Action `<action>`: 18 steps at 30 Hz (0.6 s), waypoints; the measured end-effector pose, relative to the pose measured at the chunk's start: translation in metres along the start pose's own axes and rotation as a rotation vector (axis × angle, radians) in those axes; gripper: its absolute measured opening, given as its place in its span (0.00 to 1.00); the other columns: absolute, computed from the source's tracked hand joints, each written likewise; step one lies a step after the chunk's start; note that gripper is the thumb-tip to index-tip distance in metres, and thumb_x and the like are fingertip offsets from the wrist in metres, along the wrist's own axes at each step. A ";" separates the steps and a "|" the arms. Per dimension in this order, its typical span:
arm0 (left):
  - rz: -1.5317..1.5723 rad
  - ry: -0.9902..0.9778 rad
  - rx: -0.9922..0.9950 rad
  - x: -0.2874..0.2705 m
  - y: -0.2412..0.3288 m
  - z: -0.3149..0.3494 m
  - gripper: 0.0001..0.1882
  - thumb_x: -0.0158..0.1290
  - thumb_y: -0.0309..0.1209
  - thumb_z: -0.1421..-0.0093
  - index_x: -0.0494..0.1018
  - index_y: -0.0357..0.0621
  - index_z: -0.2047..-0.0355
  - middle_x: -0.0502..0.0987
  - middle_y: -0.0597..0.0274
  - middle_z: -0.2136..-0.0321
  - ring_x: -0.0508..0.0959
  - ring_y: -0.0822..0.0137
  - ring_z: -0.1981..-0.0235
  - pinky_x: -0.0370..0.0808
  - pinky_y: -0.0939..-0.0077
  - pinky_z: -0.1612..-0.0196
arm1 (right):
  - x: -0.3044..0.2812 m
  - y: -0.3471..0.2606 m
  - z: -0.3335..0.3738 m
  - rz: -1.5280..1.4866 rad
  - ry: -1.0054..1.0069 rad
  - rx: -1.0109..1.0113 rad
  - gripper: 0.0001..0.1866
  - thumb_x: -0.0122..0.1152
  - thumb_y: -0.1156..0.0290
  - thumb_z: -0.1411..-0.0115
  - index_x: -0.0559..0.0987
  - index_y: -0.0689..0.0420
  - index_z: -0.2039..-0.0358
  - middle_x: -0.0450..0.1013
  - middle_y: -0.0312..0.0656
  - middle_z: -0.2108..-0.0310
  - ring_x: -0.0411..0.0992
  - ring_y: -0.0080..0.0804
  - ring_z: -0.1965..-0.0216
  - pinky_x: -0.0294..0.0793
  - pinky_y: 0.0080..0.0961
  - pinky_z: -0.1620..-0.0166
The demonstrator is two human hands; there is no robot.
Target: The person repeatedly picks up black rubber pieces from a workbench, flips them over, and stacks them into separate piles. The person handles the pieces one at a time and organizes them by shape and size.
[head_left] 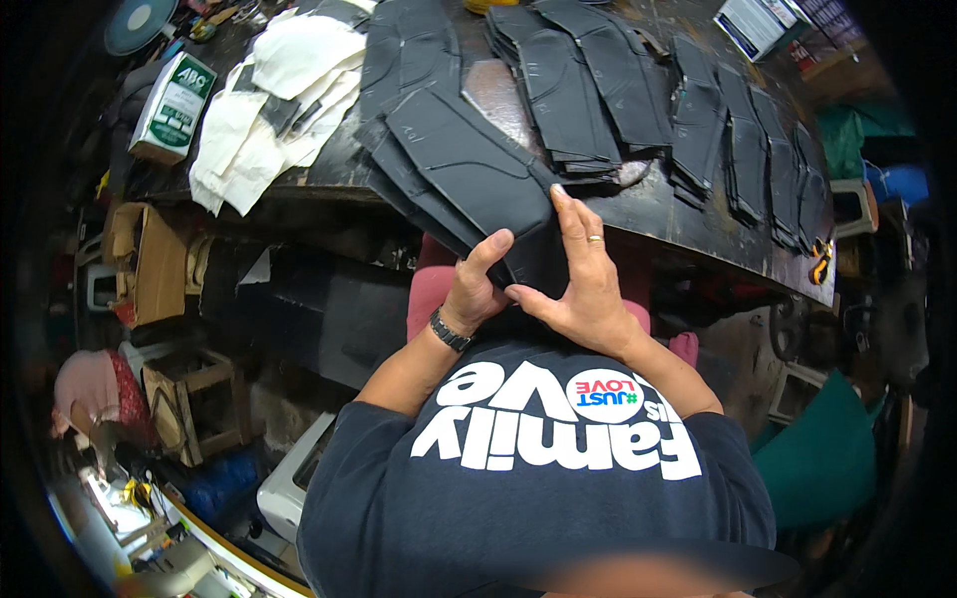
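A stack of black leather-like panels point(464, 169) hangs over the near edge of the table, its sheets fanned to the left. Stitched or creased curved lines and small light marks show on the top sheet. My left hand point(477, 284) grips the stack's near left corner, thumb on top and the other fingers hidden underneath. My right hand point(588, 274) holds the near right side, fingers along the edge and thumb at the near corner, close to the left hand.
More black panel stacks point(563, 105) lie in a row rightward on the dark table point(668, 224). White cloth pieces point(299, 60) and a green-and-white box point(173, 108) lie at left. Orange-handled pliers point(820, 261) rest at the right edge. A wooden stool point(199, 399) stands on the floor, lower left.
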State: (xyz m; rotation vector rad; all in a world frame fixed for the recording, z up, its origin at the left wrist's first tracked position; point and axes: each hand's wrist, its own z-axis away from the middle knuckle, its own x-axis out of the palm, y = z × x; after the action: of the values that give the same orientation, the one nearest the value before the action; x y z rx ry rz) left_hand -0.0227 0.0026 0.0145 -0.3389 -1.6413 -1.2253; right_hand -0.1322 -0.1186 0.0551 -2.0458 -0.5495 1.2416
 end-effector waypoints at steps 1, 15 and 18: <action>0.021 -0.033 -0.040 -0.002 0.000 0.000 0.31 0.50 0.38 0.35 0.61 0.34 0.35 0.70 0.49 0.40 0.74 0.56 0.41 0.70 0.59 0.36 | 0.000 0.001 0.001 -0.008 0.006 -0.005 0.59 0.79 0.61 0.58 0.55 0.58 0.28 0.58 0.60 0.40 0.65 0.58 0.41 0.72 0.41 0.43; -0.005 -0.111 0.058 0.010 0.012 -0.004 0.44 0.55 0.47 0.36 0.47 0.41 0.28 0.62 0.45 0.34 0.65 0.53 0.34 0.65 0.57 0.33 | -0.034 0.033 -0.093 0.006 0.328 -0.132 0.44 0.69 0.63 0.51 0.65 0.58 0.33 0.64 0.53 0.38 0.61 0.47 0.35 0.58 0.38 0.33; -0.027 -0.111 0.081 0.009 0.014 -0.003 0.46 0.55 0.47 0.36 0.42 0.48 0.27 0.61 0.44 0.35 0.66 0.51 0.35 0.66 0.57 0.34 | -0.026 0.048 -0.136 0.155 0.363 -0.047 0.42 0.69 0.58 0.50 0.67 0.54 0.34 0.66 0.55 0.39 0.62 0.52 0.36 0.61 0.41 0.34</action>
State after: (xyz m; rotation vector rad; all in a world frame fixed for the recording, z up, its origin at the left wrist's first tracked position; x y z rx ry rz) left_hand -0.0155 0.0029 0.0296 -0.3400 -1.7911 -1.1742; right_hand -0.0225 -0.2133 0.0792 -2.3184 -0.2554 0.9134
